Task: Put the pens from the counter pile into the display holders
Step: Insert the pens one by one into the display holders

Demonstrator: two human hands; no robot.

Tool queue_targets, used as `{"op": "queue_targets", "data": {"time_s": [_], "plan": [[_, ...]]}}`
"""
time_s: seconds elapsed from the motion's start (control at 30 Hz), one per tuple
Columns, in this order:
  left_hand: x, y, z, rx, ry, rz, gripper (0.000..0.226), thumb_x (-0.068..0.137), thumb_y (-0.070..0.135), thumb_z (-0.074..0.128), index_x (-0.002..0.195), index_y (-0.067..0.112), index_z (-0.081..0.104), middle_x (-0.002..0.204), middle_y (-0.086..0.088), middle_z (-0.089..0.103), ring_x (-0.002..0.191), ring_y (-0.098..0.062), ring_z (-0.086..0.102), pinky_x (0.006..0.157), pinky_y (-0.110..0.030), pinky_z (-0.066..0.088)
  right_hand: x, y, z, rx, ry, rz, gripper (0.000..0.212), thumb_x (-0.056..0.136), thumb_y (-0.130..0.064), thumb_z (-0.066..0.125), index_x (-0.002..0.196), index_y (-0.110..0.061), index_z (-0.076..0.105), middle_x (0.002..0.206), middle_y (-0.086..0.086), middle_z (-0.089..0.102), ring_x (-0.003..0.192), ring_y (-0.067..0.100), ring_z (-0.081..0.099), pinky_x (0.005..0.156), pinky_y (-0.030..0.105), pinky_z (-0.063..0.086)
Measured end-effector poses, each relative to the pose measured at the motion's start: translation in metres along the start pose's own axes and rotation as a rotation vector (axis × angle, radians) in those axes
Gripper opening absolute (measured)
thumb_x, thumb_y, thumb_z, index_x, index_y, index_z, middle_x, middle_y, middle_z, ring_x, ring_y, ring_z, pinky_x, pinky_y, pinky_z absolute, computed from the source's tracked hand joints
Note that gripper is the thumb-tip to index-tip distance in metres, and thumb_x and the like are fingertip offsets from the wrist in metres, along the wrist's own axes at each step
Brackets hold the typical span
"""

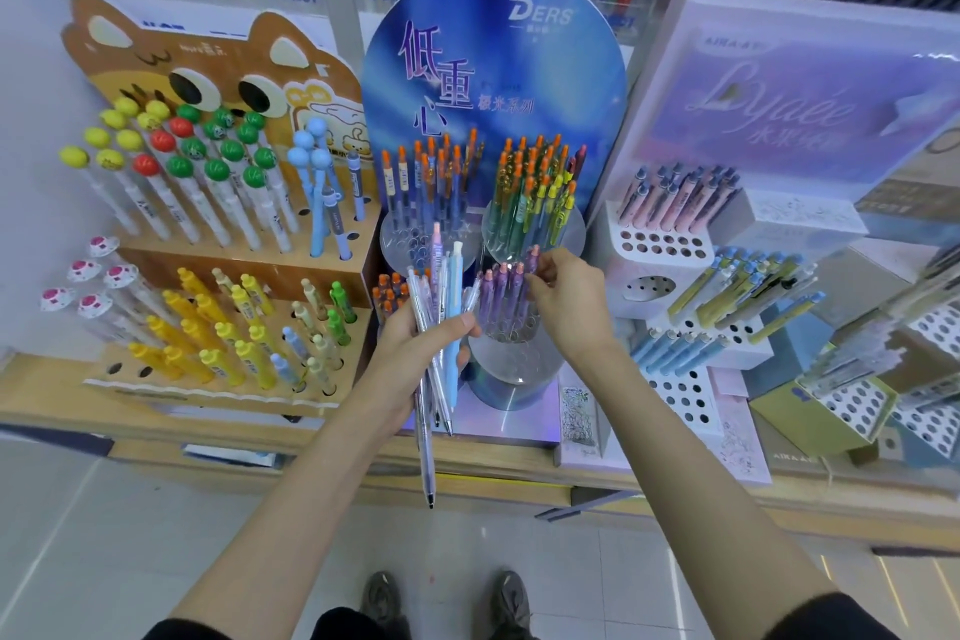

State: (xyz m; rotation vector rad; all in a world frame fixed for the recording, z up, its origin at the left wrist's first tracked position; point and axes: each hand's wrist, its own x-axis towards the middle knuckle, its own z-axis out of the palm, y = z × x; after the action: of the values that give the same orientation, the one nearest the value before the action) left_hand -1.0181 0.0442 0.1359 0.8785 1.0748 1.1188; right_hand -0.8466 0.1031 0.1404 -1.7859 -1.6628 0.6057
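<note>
- Pale wooden counter (52,390), packed side to side with pen stands; grey tiled floor (156,535) below its front edge.
- Left: brown animal-face stand (249,276), stepped rows. Centre: blue arched board (493,68). Right: white tiered stand (660,244), many holes bare.
- Left hand (415,348) grips a bundle of pens (444,286); their tips hang down past the counter edge.
- Right hand (566,307) pinches the top of a purple pen (533,257), at the right end of the purple cluster (498,281) in the front clear round holder (511,353).
- Whether that pen sits in its hole: cannot tell, the fingers cover it.
- Bare holes show in the holder's near part.
- Stands crowd close together; open room lies only over the floor, before the counter.
</note>
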Motion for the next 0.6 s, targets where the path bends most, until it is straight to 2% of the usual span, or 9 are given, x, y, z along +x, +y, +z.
{"op": "queue_targets", "data": {"time_s": [0.1,0.23,0.3,0.37,0.43,0.53,0.6], "plan": [[-0.002,0.002,0.001,-0.003,-0.022,-0.001,0.014,0.087,0.007,0.064,0.1,0.011,0.059,0.071,-0.002,0.066,0.048,-0.012,0.052,0.047,-0.022,0.044,0.001,0.001,0.001,-0.023,-0.003,-0.006,0.007,0.093,-0.009,0.057,0.092,-0.003,0.058,0.077,0.008,0.061,0.07,0.023,0.057,0.062,0.028,0.042],[-0.004,0.004,0.001,0.016,-0.042,-0.007,0.018,0.088,0.007,0.062,0.105,0.009,0.058,0.069,-0.002,0.066,0.045,-0.011,0.05,0.046,-0.021,0.043,-0.006,0.012,0.003,-0.059,-0.058,0.034,0.011,0.092,-0.005,0.055,0.082,-0.002,0.059,0.078,0.013,0.064,0.067,0.02,0.053,0.056,0.022,0.032],[-0.006,0.005,-0.001,0.057,-0.08,-0.006,0.019,0.088,0.007,0.062,0.106,0.005,0.057,0.069,-0.003,0.066,0.045,-0.011,0.05,0.047,-0.021,0.044,-0.015,0.018,0.002,0.024,-0.061,0.081,0.009,0.09,-0.006,0.057,0.082,-0.006,0.059,0.076,0.009,0.064,0.07,0.021,0.057,0.06,0.024,0.04],[-0.007,0.007,-0.003,0.107,-0.126,0.011,0.013,0.089,0.006,0.061,0.102,0.005,0.059,0.069,-0.004,0.065,0.046,-0.013,0.05,0.048,-0.022,0.044,-0.025,0.015,-0.005,0.152,0.04,0.078,0.007,0.091,-0.015,0.061,0.084,-0.015,0.059,0.073,-0.003,0.062,0.069,0.009,0.057,0.059,0.014,0.043],[-0.008,0.007,-0.003,0.168,-0.165,0.025,0.006,0.09,0.006,0.061,0.095,0.004,0.059,0.068,-0.003,0.063,0.046,-0.014,0.048,0.049,-0.022,0.044,-0.032,0.001,-0.016,0.287,0.111,0.005,0.006,0.091,-0.024,0.062,0.084,-0.024,0.061,0.079,-0.007,0.062,0.072,0.002,0.056,0.062,0.008,0.041],[-0.008,0.007,0.0,0.219,-0.216,-0.008,0.014,0.089,0.011,0.063,0.096,0.0,0.058,0.067,-0.004,0.062,0.05,-0.019,0.049,0.05,-0.022,0.044,-0.033,-0.028,-0.028,0.483,-0.062,-0.033,0.011,0.09,-0.029,0.064,0.079,-0.029,0.068,0.084,-0.014,0.062,0.085,0.001,0.057,0.078,0.014,0.044],[-0.009,0.006,0.002,0.232,-0.257,-0.046,0.021,0.086,0.017,0.066,0.097,0.001,0.058,0.069,-0.004,0.063,0.051,-0.019,0.049,0.051,-0.023,0.043,-0.031,-0.04,-0.031,0.593,-0.248,0.045,0.018,0.089,-0.03,0.065,0.072,-0.024,0.07,0.07,-0.018,0.063,0.076,-0.001,0.058,0.078,0.02,0.044]]}}
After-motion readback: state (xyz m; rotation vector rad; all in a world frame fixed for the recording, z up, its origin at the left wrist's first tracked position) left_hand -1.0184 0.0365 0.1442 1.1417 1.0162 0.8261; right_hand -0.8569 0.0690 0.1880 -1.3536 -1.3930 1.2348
